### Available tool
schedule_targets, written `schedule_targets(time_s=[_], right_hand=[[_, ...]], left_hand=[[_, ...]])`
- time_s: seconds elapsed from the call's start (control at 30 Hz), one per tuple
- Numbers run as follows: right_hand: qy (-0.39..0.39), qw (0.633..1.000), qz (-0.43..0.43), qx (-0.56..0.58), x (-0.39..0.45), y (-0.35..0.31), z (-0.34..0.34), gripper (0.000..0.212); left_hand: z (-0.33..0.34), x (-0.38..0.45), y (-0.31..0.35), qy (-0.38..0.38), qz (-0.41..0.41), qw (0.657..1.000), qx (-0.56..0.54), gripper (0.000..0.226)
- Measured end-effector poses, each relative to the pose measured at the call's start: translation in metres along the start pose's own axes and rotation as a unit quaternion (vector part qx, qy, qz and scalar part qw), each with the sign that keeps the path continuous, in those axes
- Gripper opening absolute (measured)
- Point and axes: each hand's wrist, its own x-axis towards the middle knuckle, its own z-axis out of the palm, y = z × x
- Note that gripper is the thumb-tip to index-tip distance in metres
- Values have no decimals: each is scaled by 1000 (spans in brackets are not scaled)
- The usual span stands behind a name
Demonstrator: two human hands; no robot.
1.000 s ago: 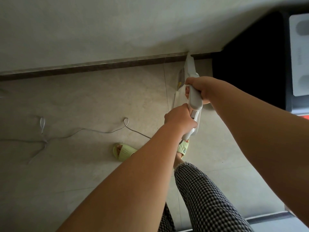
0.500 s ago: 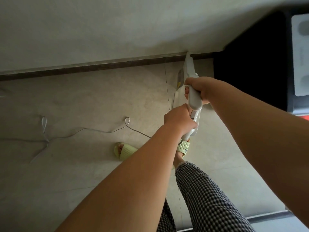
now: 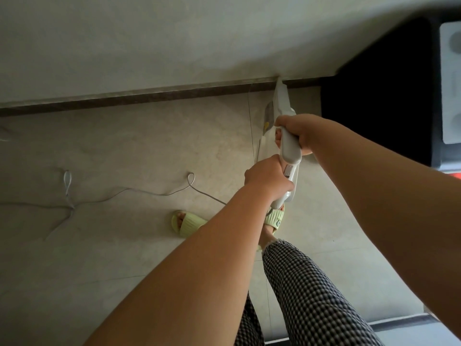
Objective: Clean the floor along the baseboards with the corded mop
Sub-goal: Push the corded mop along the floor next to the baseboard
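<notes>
The pale tiled floor [image 3: 129, 151] stretches out from the dark baseboard [image 3: 149, 97] under the wall. I hold the white mop [image 3: 287, 136] upright, its far end reaching the baseboard. My right hand [image 3: 296, 131] grips the handle nearer the baseboard; my left hand [image 3: 268, 176] grips it just behind. The thin cord [image 3: 139, 193] trails across the floor, farther from the baseboard than the mop.

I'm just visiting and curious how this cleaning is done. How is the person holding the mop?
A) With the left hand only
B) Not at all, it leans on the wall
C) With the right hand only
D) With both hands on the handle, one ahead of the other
D: the right hand grips the mop handle further forward, and the left hand grips it just behind.
</notes>
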Motion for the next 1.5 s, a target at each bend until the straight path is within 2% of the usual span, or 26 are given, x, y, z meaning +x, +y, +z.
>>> schedule_targets(time_s=[1.5], right_hand=[[-3,1000,-2,-17,-7,1,33,14]], left_hand=[[-13,-10,-26,8,-6,1000,-9,35]])
